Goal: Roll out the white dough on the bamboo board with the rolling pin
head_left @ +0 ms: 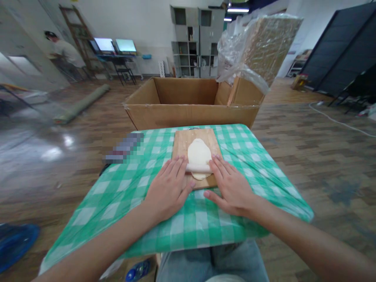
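Note:
A pale flattened piece of dough (199, 152) lies on a wooden cutting board (182, 142) on the table with the green-and-white checked cloth (249, 164). A thin pale rolling pin (199, 168) lies across the near part of the dough. My left hand (169, 187) rests flat, fingers together, on the pin's left end. My right hand (229, 185) lies flat on its right end. Both palms press down on the pin; neither hand is wrapped around it.
A large open cardboard box (190, 113) stands just beyond the table, with a plastic-wrapped slab (264, 47) leaning in its right corner. A person (63, 51) works at a desk with monitors far left. A blue object (14, 241) lies on the wooden floor at lower left.

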Available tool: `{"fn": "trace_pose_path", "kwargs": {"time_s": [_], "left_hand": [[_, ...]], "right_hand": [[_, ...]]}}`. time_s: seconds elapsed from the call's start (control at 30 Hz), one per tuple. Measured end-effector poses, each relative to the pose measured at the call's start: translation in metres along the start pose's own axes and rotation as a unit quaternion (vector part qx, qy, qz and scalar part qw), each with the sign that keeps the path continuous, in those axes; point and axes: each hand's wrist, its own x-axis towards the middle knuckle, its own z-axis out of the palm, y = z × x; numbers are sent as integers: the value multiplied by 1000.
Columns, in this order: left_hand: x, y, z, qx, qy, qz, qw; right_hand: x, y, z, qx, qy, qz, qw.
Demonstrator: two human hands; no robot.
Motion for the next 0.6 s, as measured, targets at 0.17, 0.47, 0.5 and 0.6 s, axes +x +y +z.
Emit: {"fn": "trace_pose_path", "kwargs": {"time_s": [0.17, 0.47, 0.5, 0.6], "left_hand": [[-5, 3, -7, 5, -10, -3, 1000], [70, -25, 22, 20, -49, -39, 998], [78, -29, 26, 21, -53, -49, 997], [102, -41, 34, 24, -54, -60, 996]], "right_hand": [[-18, -13, -1, 8, 9, -7, 1000], [57, 42, 1, 10, -47, 36, 998], [69, 50, 4, 11, -54, 32, 998], [100, 77, 14, 19, -58, 26, 998]]}}
